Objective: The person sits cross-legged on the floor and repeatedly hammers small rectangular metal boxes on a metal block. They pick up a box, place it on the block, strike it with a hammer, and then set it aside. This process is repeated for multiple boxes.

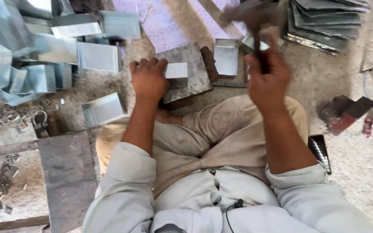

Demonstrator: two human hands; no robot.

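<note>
Sheet-metal tray (177,74) lies on a grey stone block (194,73), on sandy ground littered with folded trays (44,51) and stacked flat sheets (327,19). Left hand (148,79) presses it down, fingers curled over its edge. Right hand (266,77), blurred, fist wrapped around hammer (255,19) handle.

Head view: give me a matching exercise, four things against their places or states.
Things:
1. left hand
2. right hand
3. stack of flat metal sheets
4. pile of folded metal boxes

Places or states:
A. top right of the floor
B. raised, blurred, gripping a hammer
C. upper left of the floor
D. pressing a small metal piece on a block

Pairs: 1-D, 2-B, 3-A, 4-C
</note>
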